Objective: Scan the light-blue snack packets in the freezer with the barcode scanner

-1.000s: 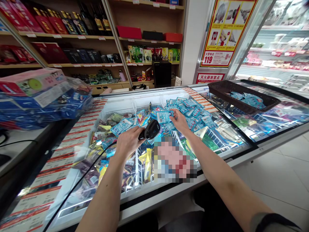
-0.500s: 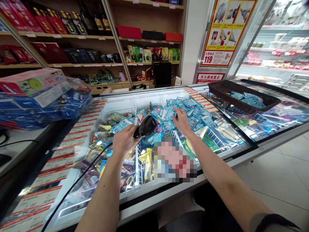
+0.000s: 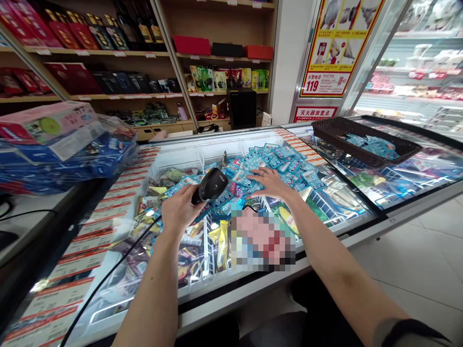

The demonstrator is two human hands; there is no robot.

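My left hand (image 3: 178, 206) is wrapped round the handle of a black barcode scanner (image 3: 214, 184), whose head points to the right over the pile. A dark cable hangs from it toward the lower left. Many small light-blue packets (image 3: 289, 166) lie heaped on the glass top of a chest freezer (image 3: 173, 152). My right hand (image 3: 272, 184) is open, its fingers spread over the near side of this heap. Whether the fingertips touch the packets I cannot tell. Just nearer to me, a pixelated patch hides something pinkish on the glass.
A dark brown basket (image 3: 325, 129) with more blue packets stands on the freezer at the right. Plastic-wrapped blue boxes (image 3: 68, 154) are stacked at the left. Price labels (image 3: 101, 226) run along the glass. Shelves of goods (image 3: 119, 53) line the back.
My right hand has shifted slightly left and nearer to me, and its fingers have spread wider. The left hand and scanner have moved a little to the left.
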